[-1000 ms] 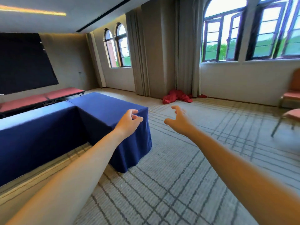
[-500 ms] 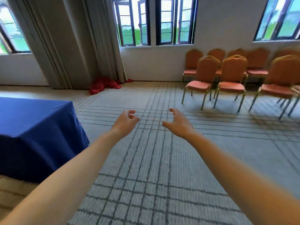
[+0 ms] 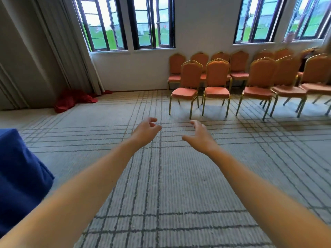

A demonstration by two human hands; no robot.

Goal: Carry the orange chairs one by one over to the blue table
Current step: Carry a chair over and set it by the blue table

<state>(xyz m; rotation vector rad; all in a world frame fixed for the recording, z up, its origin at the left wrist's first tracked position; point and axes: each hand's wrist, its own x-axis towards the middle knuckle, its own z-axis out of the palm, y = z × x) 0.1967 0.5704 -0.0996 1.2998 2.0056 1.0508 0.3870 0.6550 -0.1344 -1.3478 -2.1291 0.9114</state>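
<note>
Hovering above the grid-patterned carpet (image 3: 161, 185), two bare forearms stretch forward, just to the right of the blue table (image 3: 19, 176); only one cloth-draped corner of that table shows, at the lower left edge. The left hand (image 3: 146, 130) holds nothing; its fingers (image 3: 152, 120) are loosely curled, the thumb close to the fingertips with nothing pinched between them. The right hand (image 3: 198, 136), farther from the table, also holds nothing; its palm faces the left hand, its fingers (image 3: 194, 122) are slightly bent and a little parted, and the thumb sticks out toward the table side; a strip of carpet shows between the two hands.

The orange chairs (image 3: 217, 76) stand well apart from the table, far beyond it and to its right, in two rows against the white wall (image 3: 202, 33); all are upright on gold-coloured legs, seats turned toward the table's end of the room. The front-row chair nearest the table (image 3: 189, 77) has a second just beside it; after a gap the row goes on away from the table, where the chairs blur; both hands are well short of every chair.

Beyond the table, a crumpled red cloth (image 3: 71, 100) lies on the floor at the foot of a grey curtain (image 3: 53, 42); dark-framed windows (image 3: 125, 24) sit in the wall above the chairs, with greenery outside.
</note>
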